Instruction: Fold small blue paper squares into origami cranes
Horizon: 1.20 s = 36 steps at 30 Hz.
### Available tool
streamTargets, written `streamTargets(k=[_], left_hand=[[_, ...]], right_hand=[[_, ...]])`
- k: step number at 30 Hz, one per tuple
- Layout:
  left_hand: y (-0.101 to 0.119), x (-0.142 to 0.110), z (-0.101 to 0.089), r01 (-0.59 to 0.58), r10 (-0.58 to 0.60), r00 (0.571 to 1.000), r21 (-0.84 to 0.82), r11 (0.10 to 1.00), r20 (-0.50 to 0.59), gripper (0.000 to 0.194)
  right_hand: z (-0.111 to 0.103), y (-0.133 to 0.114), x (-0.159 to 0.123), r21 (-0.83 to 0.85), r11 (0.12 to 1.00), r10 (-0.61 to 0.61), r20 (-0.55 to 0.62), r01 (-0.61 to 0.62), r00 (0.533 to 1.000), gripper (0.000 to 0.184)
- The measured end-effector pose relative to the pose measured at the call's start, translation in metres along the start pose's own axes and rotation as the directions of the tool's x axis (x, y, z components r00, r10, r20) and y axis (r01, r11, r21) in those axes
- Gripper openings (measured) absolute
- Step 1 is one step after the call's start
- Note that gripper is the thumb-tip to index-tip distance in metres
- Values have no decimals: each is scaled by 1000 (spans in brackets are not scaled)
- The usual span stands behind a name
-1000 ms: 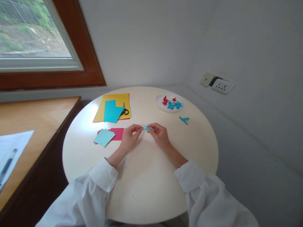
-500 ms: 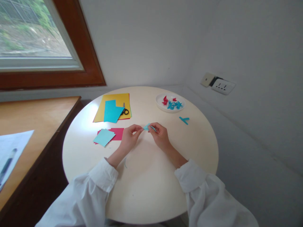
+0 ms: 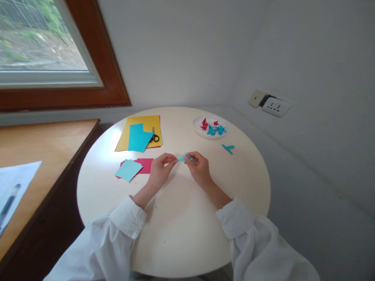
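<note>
Between my two hands is a small piece of folded light-blue paper (image 3: 182, 157), raised over the middle of the round table (image 3: 181, 234). My left hand (image 3: 161, 168) pinches its left tip between thumb and forefinger. On the other side, my right hand (image 3: 199, 167) grips the paper with closed fingers, which cover part of it. Just left of my left hand lie square sheets: a pale-blue paper stack (image 3: 129, 170) on top of pink paper (image 3: 146, 165).
Yellow paper (image 3: 152, 120) lies at the back left, bearing a cut blue sheet (image 3: 137, 138) and black-handled scissors (image 3: 156, 137). A white plate (image 3: 197, 130) at the back right holds several red and blue folded paper pieces. Blue strips (image 3: 228, 148) lie near it. A wooden desk (image 3: 58, 136) stands left.
The folded paper and my right hand have shifted very slightly to the right. My left hand stays in place, and both keep their hold.
</note>
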<state>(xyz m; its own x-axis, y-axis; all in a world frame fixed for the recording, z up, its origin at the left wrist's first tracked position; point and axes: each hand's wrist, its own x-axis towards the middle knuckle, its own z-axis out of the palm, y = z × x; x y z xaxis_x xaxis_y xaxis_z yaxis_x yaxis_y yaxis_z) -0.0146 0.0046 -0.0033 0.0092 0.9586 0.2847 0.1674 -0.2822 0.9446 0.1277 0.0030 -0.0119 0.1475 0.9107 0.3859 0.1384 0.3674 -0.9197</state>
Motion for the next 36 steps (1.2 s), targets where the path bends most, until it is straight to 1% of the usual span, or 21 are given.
streamTargets(k=[7, 13, 16, 20, 23, 26, 32, 36], left_hand=[[-4, 0, 0, -50, 50, 999, -27, 998, 7, 16], [-2, -2, 0, -105, 105, 994, 33, 994, 11, 12], [-3, -2, 0, -129, 127, 992, 69, 989, 21, 11], [-3, -3, 0, -151, 148, 988, 87, 985, 33, 10], [-1, -4, 1, -151, 148, 988, 100, 983, 35, 9], [0, -5, 1, -151, 148, 988, 111, 982, 36, 9], [1, -6, 1, -145, 142, 989, 124, 982, 32, 10], [1, -7, 2, -156, 153, 988, 120, 980, 36, 10]], right_hand=[[1, -3, -1, -36, 999, -9, -21, 8, 1000, 14], [0, -2, -1, -70, 997, -32, -36, 30, 999, 14], [0, -3, -1, -31, 999, -42, -25, 41, 999, 12], [0, -4, 0, 43, 999, -5, -20, 6, 1000, 13], [0, -5, 1, 6, 1000, 18, -60, -17, 998, 13], [0, -7, 0, -11, 1000, 24, -74, -24, 997, 13], [1, -8, -1, -102, 995, -12, -91, 3, 996, 12], [1, -7, -1, -125, 992, -34, -88, 23, 996, 12]])
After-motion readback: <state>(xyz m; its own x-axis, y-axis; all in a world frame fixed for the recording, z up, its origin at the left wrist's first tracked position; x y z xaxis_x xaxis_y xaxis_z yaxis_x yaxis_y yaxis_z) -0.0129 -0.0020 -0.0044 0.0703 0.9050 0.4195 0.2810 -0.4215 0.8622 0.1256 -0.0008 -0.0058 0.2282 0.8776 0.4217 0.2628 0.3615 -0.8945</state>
